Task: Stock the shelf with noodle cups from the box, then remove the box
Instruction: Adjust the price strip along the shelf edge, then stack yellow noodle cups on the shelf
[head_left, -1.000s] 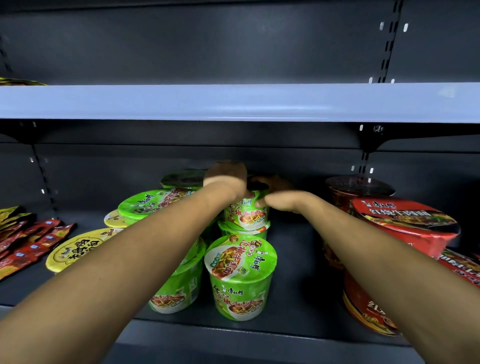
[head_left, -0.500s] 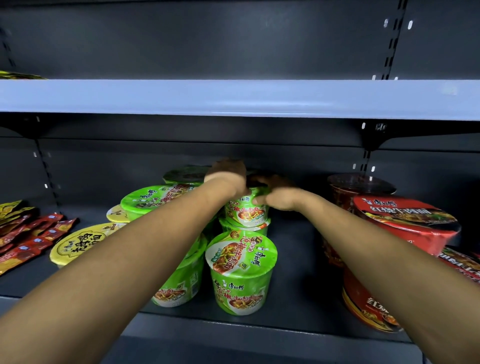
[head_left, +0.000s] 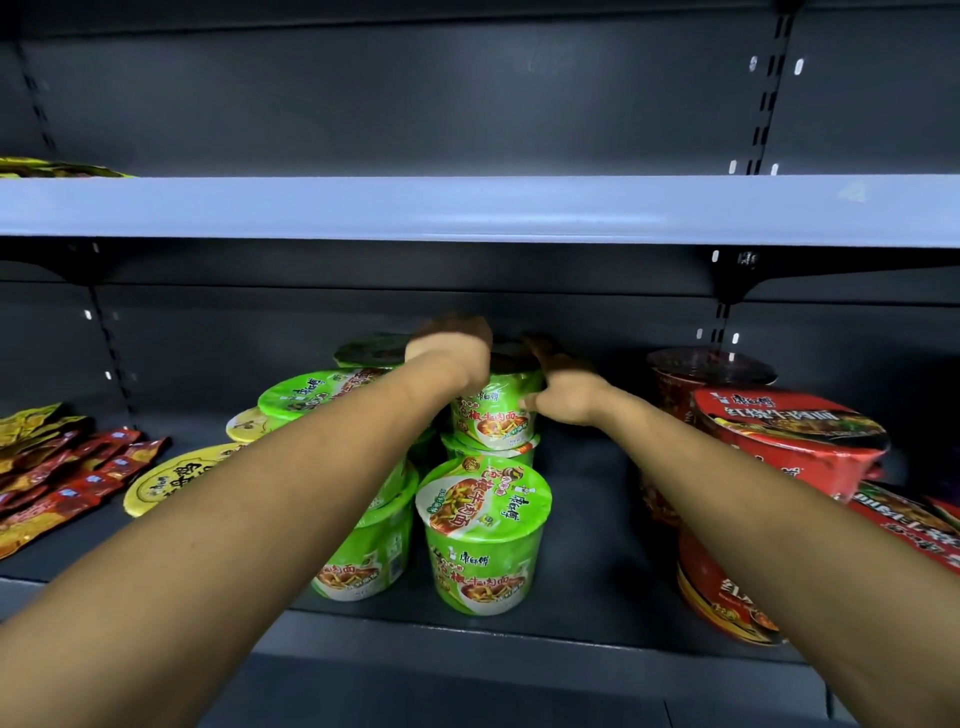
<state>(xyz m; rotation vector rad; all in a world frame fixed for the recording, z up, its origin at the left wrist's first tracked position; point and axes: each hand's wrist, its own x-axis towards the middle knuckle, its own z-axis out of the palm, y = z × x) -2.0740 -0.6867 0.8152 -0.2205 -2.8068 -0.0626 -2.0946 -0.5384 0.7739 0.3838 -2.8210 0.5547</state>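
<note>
On the near edge of the shelf a green noodle cup is standing alone. Behind it, both hands are closing on the upper cup of a stack. The left hand is covering its lid, the right hand is pressing its side, fingers wrapping the rim. It is likely light, thin-walled and easily dented, so holding it low on the wall seems safest. The fingertips are lost in shadow, and the box is not showing anywhere.

Glossy noodle cups, matt shelf
</note>
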